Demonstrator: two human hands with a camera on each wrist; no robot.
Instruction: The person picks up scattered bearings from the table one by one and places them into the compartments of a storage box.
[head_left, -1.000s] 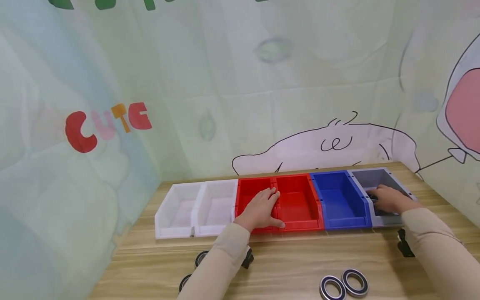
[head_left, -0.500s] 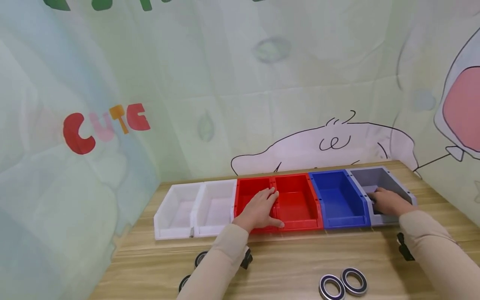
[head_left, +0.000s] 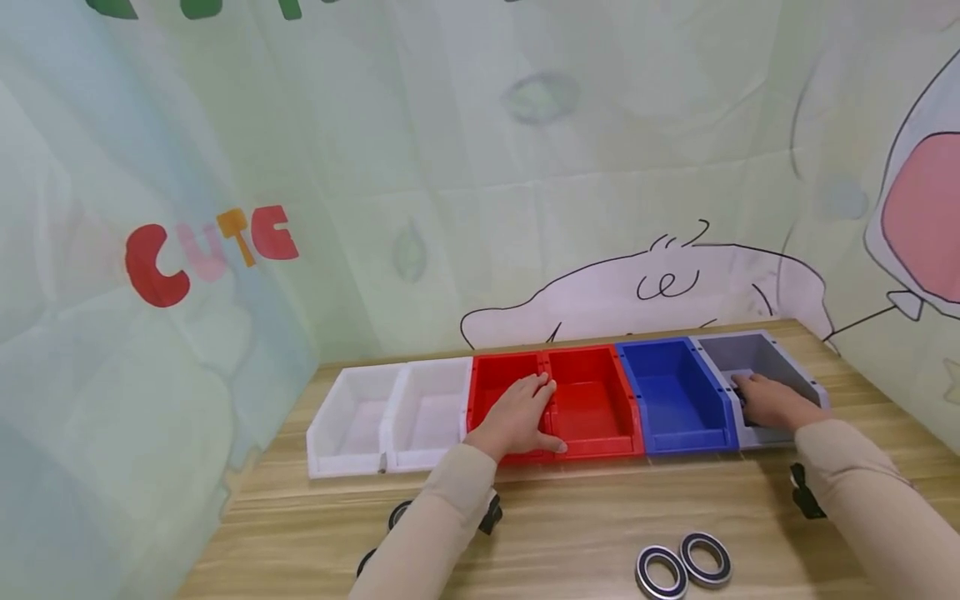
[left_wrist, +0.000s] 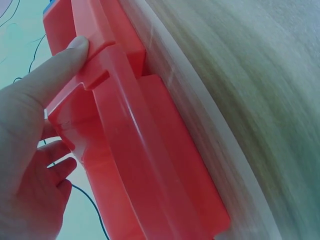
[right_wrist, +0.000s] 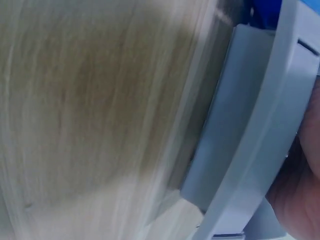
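Note:
My left hand [head_left: 517, 421] rests across the divider between two red bins, the left one [head_left: 495, 377] and the right one [head_left: 592, 400]. In the left wrist view its thumb [left_wrist: 75, 55] touches the front rims where the bins meet, with the other fingers spread behind. My right hand [head_left: 776, 404] reaches down into the grey bin [head_left: 780, 358] at the right end of the row. Its fingertips pinch a dark bearing [head_left: 740, 397], mostly hidden by the hand. In the right wrist view the grey bin's front wall [right_wrist: 260, 130] covers most of that hand.
A blue bin [head_left: 671, 404] stands between the red and grey ones; two white bins [head_left: 431, 408] are at the left. Two bearings [head_left: 643, 575] lie on the wooden table [head_left: 570, 533] in front. Two more bearings [head_left: 396, 515] are partly behind the left sleeve [head_left: 442, 517].
My right hand stays inside the grey bin, its fingers shifting slightly with the dark bearing at their tips. My left hand keeps its place on the red bins. The head view drifts slightly.

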